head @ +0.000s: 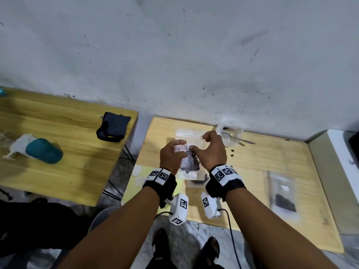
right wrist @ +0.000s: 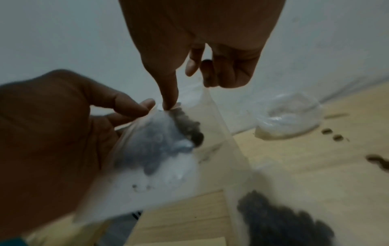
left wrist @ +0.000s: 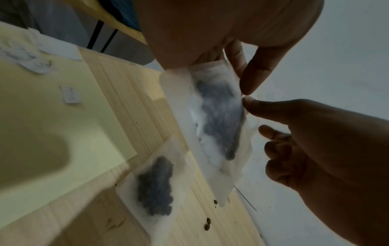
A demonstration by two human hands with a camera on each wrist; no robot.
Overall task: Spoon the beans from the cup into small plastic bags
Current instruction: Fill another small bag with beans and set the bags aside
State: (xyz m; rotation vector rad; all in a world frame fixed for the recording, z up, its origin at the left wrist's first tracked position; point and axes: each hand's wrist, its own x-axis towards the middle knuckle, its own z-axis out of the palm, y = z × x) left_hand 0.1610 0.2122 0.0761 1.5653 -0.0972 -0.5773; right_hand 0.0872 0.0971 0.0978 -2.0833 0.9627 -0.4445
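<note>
Beans (head: 194, 162) are the matter here, and a dark heap of them sits inside the small plastic bag (head: 185, 159) that both hands hold up above the wooden table (head: 252, 171), near the middle of the head view. My judgement is that the spooning for this bag is finished and the step in hand is closing its mouth: the left hand (head: 172, 157) grips the top edge with thumb and fingers curled on it, and the right hand (head: 211, 150) pinches the same edge with thumb and forefinger, its other fingers curled loose. In the left wrist view the bag (left wrist: 212, 119) hangs tilted, the beans gathered along one side. The next move probably calls for sliding the pinch along the strip while the bag stays upright, so nothing spills.

Going down in size: a filled bag (head: 284, 200) lies at the lower right of the table, and a second filled bag (head: 196, 181) lies flat just under the hands. The clear cup (head: 230, 135) stands at the upper right of the hands, with the spoon (head: 245, 141) resting in it; it looks almost empty. Some loose beans (head: 232, 153) lie on the wood near the cup.

No brand or readable writing shows; only square black-and-white markers on the wrist bands (head: 223, 174)
</note>
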